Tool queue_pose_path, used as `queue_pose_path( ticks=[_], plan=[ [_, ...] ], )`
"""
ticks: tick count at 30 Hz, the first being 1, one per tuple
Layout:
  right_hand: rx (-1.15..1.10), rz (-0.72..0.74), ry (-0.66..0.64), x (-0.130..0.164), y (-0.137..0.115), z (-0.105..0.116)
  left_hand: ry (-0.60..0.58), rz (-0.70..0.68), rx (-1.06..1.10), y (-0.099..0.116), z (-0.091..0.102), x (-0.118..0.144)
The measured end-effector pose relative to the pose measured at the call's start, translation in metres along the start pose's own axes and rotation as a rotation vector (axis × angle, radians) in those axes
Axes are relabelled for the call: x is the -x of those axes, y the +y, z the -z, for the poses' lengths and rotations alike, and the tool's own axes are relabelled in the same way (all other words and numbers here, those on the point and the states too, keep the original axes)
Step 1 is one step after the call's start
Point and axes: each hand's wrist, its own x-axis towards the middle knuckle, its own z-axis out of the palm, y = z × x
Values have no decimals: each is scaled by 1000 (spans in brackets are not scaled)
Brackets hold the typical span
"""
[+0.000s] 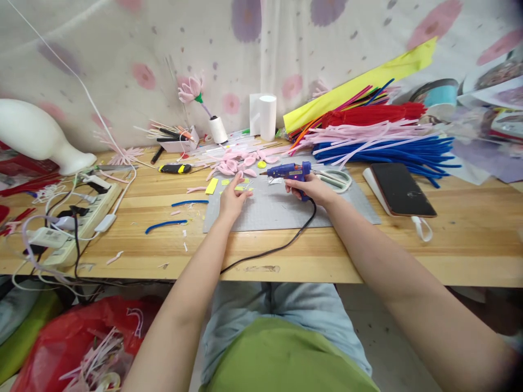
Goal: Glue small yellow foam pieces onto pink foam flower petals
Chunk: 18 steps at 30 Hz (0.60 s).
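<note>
My right hand (312, 189) is wrapped round the handle of a blue glue gun (292, 171), its nozzle pointing left and a small red light lit on its body. My left hand (233, 200) is over the left part of a grey cutting mat (281, 212), fingers apart, with nothing I can make out in them. Just beyond its fingertips lies a heap of pink pipe-cleaner petals (233, 162). Small yellow pieces (211, 186) lie around that hand. Scissors with pale green handles (341, 182) rest on the mat behind my right hand.
Bundles of blue pipe cleaners (392, 152) and red pipe cleaners (371, 115) lie back right, near a phone (402, 188). A pink flower (192, 91) stands at the back. A crowded power strip (87, 223) is at left. The gun's black cord (269, 251) crosses the table's front.
</note>
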Motion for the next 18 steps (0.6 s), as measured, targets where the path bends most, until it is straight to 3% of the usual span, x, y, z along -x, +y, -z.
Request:
queue_pose_path(
  ticks=[4,11,18],
  plan=[
    [105,-32,-75,-1,4,-2,6,-143,-178,3,3,3],
    [-156,24,143,-12,5,-35,58,-243,-185,7,-12,10],
    [-48,28,181,-24,12,-54,-88,-213,-77,23,-28,17]
  ],
)
